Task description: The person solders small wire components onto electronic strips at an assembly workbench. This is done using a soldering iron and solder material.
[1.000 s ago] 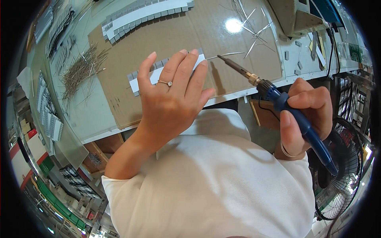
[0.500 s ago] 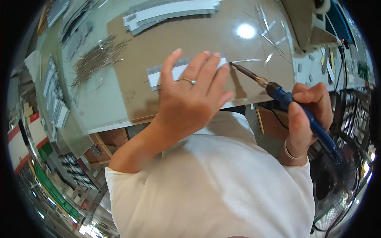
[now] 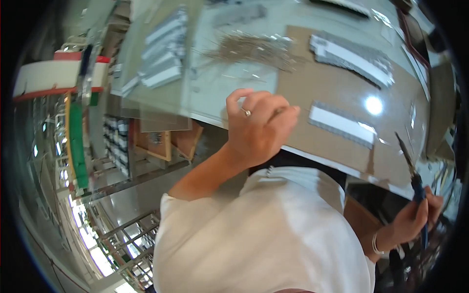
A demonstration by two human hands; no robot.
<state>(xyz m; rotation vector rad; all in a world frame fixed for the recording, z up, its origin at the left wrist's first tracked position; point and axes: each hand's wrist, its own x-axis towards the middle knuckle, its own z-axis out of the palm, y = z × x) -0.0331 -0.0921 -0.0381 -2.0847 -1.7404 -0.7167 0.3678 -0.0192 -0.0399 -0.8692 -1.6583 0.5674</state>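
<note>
from my remote seat, i'm keeping the right grip [image 3: 415,217] wrapped around the blue-handled soldering iron [image 3: 417,186], its dark tip pointing away from the body. the left grip [image 3: 261,129] is hovering with bent fingers near the bench's front edge; i can't tell whether it's holding anything. between both, the white-and-grey strip [image 3: 342,124] is lying on the brown board [image 3: 408,90]. beyond, a longer strip [image 3: 351,58] is resting, and thin wires [image 3: 254,51] are heaping leftward on the bench [image 3: 210,100].
</note>
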